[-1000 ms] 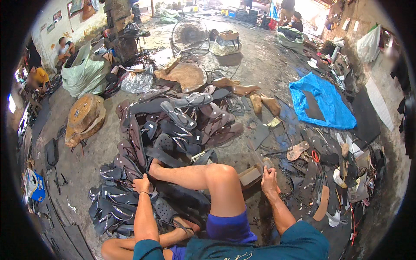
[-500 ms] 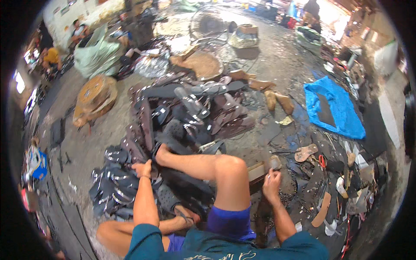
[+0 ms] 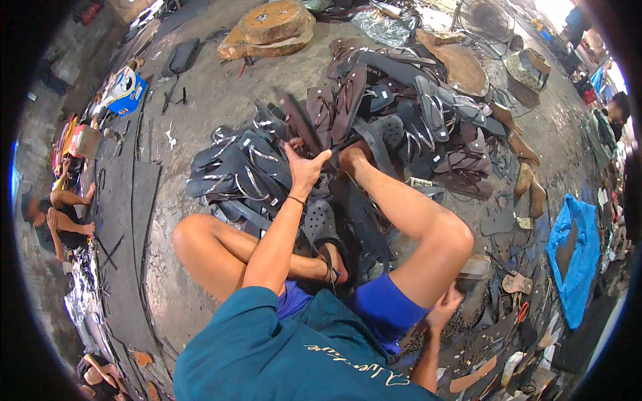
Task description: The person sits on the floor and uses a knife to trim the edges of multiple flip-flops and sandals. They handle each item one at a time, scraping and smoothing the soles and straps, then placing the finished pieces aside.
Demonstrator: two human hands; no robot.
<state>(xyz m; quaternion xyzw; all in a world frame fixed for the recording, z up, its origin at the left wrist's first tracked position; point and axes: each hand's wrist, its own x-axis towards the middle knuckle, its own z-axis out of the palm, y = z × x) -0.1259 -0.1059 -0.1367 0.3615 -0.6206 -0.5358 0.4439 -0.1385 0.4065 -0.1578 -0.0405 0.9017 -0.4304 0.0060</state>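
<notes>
One dark flip-flop sole (image 3: pixel 299 128) sits pinched in the left hand (image 3: pixel 305 167) atop the pile of flip-flops (image 3: pixel 401 113); best lifted straight, while the right hand (image 3: pixel 443 309), loosely curled, steadies low.

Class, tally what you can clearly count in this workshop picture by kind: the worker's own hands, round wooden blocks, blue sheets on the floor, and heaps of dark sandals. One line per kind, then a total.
Hands: 2, left hand on the sandal heap, right hand
Round wooden block: 1
Blue sheet: 1
Sandal heap: 1
Total: 5
</notes>
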